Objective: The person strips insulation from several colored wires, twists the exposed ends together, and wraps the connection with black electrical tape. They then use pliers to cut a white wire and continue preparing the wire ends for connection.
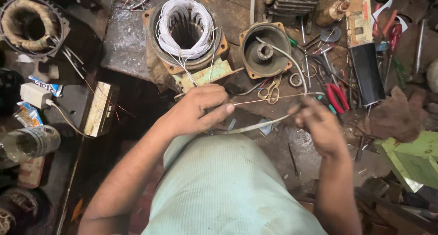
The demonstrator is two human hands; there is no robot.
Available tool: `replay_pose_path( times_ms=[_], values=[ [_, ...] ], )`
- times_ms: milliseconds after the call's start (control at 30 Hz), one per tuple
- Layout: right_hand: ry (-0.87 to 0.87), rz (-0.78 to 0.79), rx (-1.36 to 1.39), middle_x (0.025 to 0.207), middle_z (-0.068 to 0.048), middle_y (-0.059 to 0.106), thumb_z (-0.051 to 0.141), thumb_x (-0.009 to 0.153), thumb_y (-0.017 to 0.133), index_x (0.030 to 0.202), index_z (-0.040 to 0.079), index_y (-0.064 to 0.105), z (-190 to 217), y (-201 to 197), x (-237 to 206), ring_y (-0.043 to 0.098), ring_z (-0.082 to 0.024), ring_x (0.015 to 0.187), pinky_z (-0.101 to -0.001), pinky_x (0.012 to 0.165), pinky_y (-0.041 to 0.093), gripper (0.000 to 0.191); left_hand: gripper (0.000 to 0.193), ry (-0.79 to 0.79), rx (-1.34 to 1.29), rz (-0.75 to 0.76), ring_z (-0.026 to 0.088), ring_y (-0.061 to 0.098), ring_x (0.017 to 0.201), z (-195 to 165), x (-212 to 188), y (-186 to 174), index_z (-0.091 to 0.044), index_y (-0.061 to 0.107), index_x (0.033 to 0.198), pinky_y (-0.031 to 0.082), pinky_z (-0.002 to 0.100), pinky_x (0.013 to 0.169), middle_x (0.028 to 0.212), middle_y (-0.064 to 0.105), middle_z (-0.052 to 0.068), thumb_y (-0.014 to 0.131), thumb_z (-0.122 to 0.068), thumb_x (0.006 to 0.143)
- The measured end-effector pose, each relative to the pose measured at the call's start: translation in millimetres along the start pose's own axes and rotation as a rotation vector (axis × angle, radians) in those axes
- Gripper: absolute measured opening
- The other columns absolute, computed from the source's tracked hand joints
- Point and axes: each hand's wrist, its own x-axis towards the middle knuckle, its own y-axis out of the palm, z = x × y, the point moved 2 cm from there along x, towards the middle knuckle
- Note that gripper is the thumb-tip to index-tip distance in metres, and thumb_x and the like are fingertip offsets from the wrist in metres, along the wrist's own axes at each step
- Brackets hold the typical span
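Your left hand [200,108] pinches thin wire [269,98]; right hand [319,125] blurred, grip unclear. Scissors [270,92] at 12, pliers [336,98] at 2, wound motor [186,34] at 11. Cluttered grimy bench [123,38].

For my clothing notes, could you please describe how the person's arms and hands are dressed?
Both hands, left and right, are bare: no gloves, rings or watch visible. The forearms are bare too, with no sleeves in view. A pale green ribbed garment covers the body.

Glossy white plastic-sleeved winding [185,27] sits in rusty, rough metal housing [187,57]; pliers [336,97] have red plastic grips.
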Motion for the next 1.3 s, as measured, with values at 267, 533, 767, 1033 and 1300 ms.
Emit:
replay_pose_path(
  times_ms=[267,533,767,1033,1300],
  values=[
    [-0.154,0.415,0.075,0.121,-0.009,0.068,0.003,0.091,0.069,0.143,0.005,0.058,-7,76,14,0.064,-0.018,0.111,-0.0323,0.096,0.052,0.052,0.030,0.010,0.026,0.053,0.032,0.056,0.076,6,2,7,-0.002,0.056,0.083,0.045,0.042,0.071,0.076,0.052,0.012,0.061,-0.022,0.104],
    [-0.387,0.216,-0.222,0.106,-0.009,0.067,-0.003,0.078,0.073,0.117,0.001,0.074,7,40,-1,0.064,-0.018,0.093,-0.0290,0.081,0.052,0.040,0.034,0.022,0.033,0.083,0.031,0.054,0.072,7,1,9,-0.001,0.054,0.080,0.044,0.042,0.070,0.073,0.048,0.013,0.065,-0.023,0.103],
    [-0.343,0.059,-0.141,0.109,-0.007,0.066,0.000,0.086,0.073,0.135,0.003,0.067,6,-28,-22,0.062,-0.017,0.101,-0.0294,0.091,0.050,0.049,0.031,0.015,0.145,0.023,0.031,0.055,0.076,5,5,21,-0.001,0.056,0.082,0.046,0.043,0.073,0.076,0.050,0.013,0.064,-0.023,0.102],
    [-0.225,0.007,-0.892,0.130,-0.015,0.069,0.023,0.087,0.077,0.138,0.012,0.064,-37,-50,4,0.066,-0.030,0.121,-0.0392,0.100,0.050,0.054,0.020,0.018,0.471,-0.156,0.032,0.059,0.087,-29,2,31,-0.005,0.067,0.099,0.048,0.044,0.079,0.088,0.058,0.010,0.071,-0.024,0.098],
    [-0.216,-0.140,-1.207,0.132,-0.025,0.066,0.034,0.094,0.078,0.141,0.006,0.067,-30,-137,61,0.063,-0.042,0.121,-0.0482,0.100,0.049,0.056,0.039,0.212,0.744,-0.398,0.030,0.059,0.107,-113,6,14,-0.006,0.067,0.121,0.049,0.041,0.092,0.112,0.065,0.010,0.081,-0.021,0.088]
  ],
)
